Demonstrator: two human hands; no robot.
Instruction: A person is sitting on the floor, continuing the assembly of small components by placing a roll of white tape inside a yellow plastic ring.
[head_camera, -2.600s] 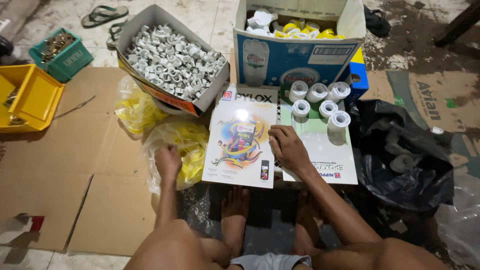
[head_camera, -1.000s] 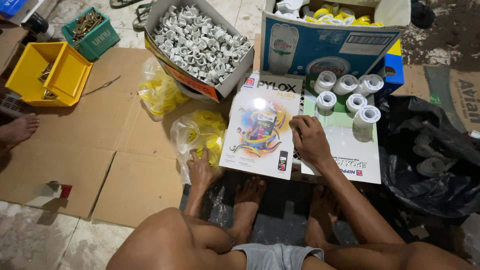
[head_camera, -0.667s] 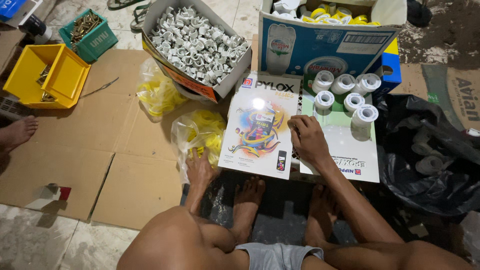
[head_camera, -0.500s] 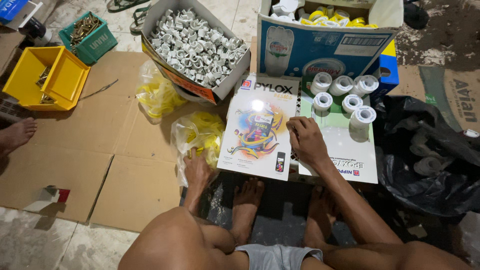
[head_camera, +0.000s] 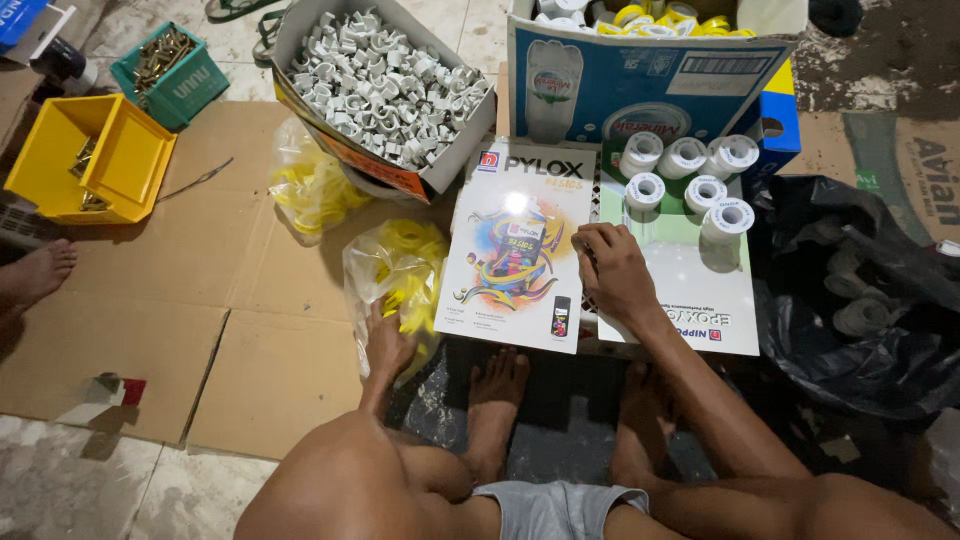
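Still, both hands stay: left hand (head_camera: 385, 340) in yellow bag (head_camera: 400, 270)

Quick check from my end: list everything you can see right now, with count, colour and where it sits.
white rolls: six, white, standing on the pale card ahead of the right hand
glossy cards: two, one colourful, one pale, side by side in front of the feet
cardboard box of white clips: one, brown, top centre
blue carton: one, blue, top right, yellow and white items inside
clear bags of yellow pieces: two, left of the cards
yellow bin: one, far left
green crate: one, top left, brass-coloured parts inside
black plastic bag: one, right
flattened cardboard: brown, on the floor
another person's foot: one, left edge
left hand: in the nearer bag
right hand: on the cards
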